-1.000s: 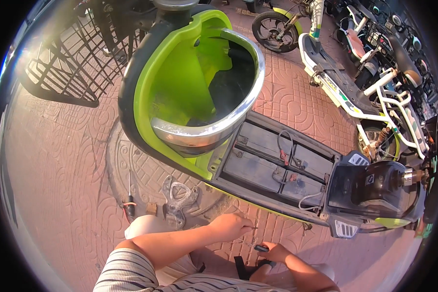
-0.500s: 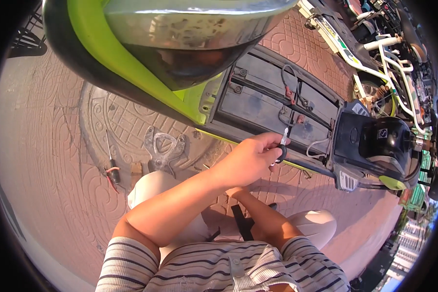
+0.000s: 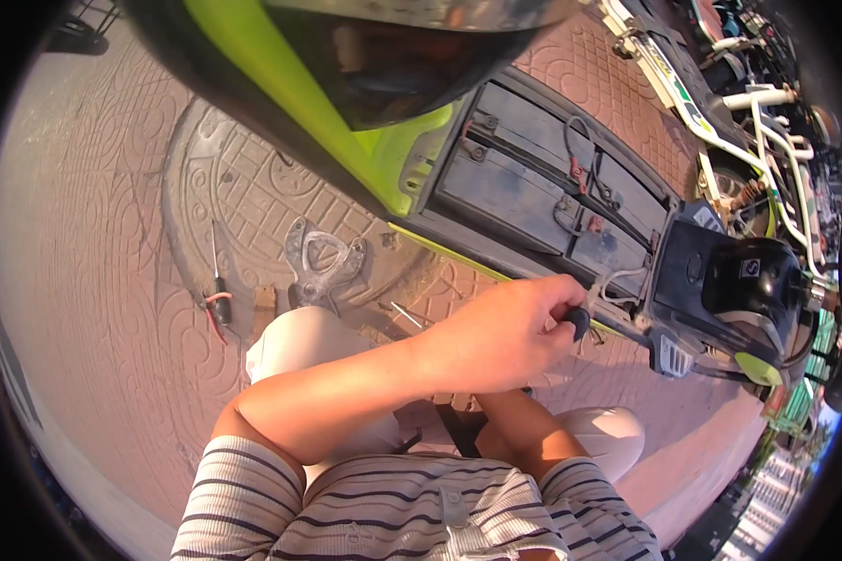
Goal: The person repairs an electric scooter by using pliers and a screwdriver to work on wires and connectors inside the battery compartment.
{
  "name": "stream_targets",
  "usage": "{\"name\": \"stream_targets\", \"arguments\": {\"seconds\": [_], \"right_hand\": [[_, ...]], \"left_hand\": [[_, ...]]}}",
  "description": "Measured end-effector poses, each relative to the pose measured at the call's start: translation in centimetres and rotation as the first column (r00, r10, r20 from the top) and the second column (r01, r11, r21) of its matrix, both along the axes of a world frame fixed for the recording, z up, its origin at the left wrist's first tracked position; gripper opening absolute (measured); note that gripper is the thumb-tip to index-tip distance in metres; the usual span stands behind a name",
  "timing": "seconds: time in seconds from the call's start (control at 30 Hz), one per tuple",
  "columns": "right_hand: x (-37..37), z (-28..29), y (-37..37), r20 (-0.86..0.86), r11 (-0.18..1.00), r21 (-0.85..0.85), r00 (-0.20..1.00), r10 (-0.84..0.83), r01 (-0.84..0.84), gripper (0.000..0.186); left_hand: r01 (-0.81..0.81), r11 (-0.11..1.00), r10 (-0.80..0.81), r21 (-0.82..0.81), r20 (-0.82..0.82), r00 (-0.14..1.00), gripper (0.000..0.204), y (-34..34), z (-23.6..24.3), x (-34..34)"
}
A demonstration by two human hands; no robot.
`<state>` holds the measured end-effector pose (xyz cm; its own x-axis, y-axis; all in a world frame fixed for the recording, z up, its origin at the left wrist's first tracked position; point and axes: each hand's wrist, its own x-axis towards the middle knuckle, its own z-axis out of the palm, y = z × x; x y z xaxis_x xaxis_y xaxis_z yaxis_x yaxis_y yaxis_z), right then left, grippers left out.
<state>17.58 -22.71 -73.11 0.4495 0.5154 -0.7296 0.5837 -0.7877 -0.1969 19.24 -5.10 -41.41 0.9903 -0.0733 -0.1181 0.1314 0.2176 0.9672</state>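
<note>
Black object [image 3: 579,323], mostly hidden in left hand [image 3: 505,332].

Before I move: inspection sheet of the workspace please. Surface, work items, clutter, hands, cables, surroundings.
Surface: red patterned paving with a round cover set in it.
Work items: scooter, its dark batteries exposed in the floor section.
Clutter: screwdriver, metal bracket and brown block on the ground; thin rod showing past the left forearm, its support unclear.
Hands: left hand closed on a dark tool, beside the scooter; right hand hidden behind the left arm.
Cables: dark lead and pale lead over the batteries; connections cannot be judged.
Surroundings: white-framed bike at upper right; other people: nothing seen.
</note>
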Motion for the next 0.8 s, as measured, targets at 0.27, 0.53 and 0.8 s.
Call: {"name": "stream_targets", "arguments": {"seconds": [0.27, 0.53, 0.8], "right_hand": [[-2.4, 6.2, 7.8, -0.054, 0.950, -0.048, 0.950, 0.307, -0.309, 0.036], [1.2, 7.2, 10.7, -0.001, 0.913, -0.073, 0.916, 0.402, -0.401, 0.032], [1.2, 8.0, 9.8, 0.019, 0.917, -0.082, 0.920, 0.392, -0.389, 0.028]], "left_hand": [[-0.161, 0.883, 0.070, 0.441, 0.214, 0.974, 0.025, 5.8, 4.5, -7.1], [-0.387, 0.858, 0.505, 0.338, -0.413, 0.758, 0.040, 14.2, -10.0, -16.1], [-0.475, 0.334, 0.933, 0.814, -0.356, 0.045, 0.037, 15.8, -35.5, -36.7]]}}
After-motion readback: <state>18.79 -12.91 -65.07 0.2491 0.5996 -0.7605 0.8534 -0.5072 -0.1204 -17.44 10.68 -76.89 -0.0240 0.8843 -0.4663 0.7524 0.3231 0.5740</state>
